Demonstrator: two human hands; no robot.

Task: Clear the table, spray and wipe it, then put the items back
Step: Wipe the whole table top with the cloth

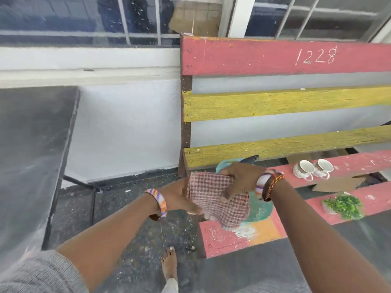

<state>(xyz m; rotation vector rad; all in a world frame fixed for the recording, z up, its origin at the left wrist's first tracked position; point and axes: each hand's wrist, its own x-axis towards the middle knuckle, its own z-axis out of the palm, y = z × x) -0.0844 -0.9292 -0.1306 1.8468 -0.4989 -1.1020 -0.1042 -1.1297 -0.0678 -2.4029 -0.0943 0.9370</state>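
While my right hand (241, 179) and left hand (179, 199) grip the checked cloth (213, 199) over the bench (232, 237), where two cups (311, 171) wait, the table (31, 144) looks cleared; wiping remains.

We have a single view, from a camera worn on the head, looking forward and steeply down along both forearms. Our hands sit near the middle of the frame, close to the lens. The wide angle bends straight edges: the painted bench (285, 106) fills the right side, a dark table (31, 144) the left edge, windows (127, 17) run across the top.
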